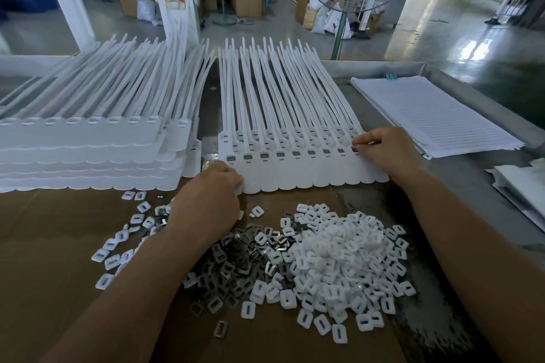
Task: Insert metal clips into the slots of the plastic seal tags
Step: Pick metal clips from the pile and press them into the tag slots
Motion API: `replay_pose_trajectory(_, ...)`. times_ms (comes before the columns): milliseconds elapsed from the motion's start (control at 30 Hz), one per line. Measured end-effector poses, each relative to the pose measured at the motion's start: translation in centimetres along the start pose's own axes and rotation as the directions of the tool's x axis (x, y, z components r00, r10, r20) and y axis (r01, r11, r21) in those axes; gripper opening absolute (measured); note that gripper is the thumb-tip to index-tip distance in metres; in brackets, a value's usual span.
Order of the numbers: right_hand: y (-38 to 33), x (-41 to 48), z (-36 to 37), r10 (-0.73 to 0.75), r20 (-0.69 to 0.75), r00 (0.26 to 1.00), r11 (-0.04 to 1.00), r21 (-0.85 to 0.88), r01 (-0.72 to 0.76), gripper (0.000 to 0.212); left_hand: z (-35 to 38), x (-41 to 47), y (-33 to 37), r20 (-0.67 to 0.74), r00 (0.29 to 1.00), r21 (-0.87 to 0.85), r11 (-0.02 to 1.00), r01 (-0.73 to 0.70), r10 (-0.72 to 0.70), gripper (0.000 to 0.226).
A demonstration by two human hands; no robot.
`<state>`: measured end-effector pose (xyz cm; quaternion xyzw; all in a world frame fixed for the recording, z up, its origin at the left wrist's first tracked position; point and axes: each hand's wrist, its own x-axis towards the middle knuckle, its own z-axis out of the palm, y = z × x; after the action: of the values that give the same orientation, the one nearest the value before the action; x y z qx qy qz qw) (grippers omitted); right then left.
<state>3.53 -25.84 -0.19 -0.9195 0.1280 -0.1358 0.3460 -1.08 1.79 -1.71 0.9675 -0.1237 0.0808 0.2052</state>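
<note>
The right grip point(383, 153) is pinching a small silvery metal clip point(370, 143) at the rightmost slot of the white plastic seal-tag row point(295, 177) lying on the counter point(454, 183); the left grip point(216, 186) is clasping the row's left end.

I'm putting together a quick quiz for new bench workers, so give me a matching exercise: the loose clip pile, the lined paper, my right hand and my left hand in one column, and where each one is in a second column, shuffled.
1. clip pile
2. lined paper
3. right hand
4. left hand

A. pinching a metal clip at the right end of the tag row
B. gripping the tag row's near left corner
C. on the cardboard, between the forearms
D. on the table, right of the tag row

Pairs: 1-C, 2-D, 3-A, 4-B.
</note>
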Motion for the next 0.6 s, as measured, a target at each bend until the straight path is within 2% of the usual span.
replay_pose_trajectory(233, -0.6, -0.5, -0.6, -0.022, 0.039, 0.999, 0.998, -0.051, 0.024, 0.020, -0.2, 0.1, 0.1, 0.011, 1.000, 0.009, 1.000, -0.006, 0.006, 0.039)
replay_pose_trajectory(367, -2.0, -1.6, -0.8, -0.130, 0.007, 0.992, 0.989, -0.070, 0.130, 0.020, -0.2, 0.1, 0.1, 0.021, 1.000, 0.014, 1.000, 0.001, -0.001, 0.038)
replay_pose_trajectory(467, -3.8, -3.1, -1.1, -0.244, 0.152, 0.958, 0.969, -0.004, 0.248, 0.016, -0.2, 0.1, 0.2, 0.025, 1.000, 0.021, 1.000, 0.002, -0.003, 0.037)
replay_pose_trajectory(600, -6.3, -5.6, -0.4, -0.348, 0.399, 0.848, 0.930, 0.028, 0.368, 0.009, -0.3, 0.1, 0.2, 0.026, 1.000, 0.026, 1.000, 0.003, -0.004, 0.036)
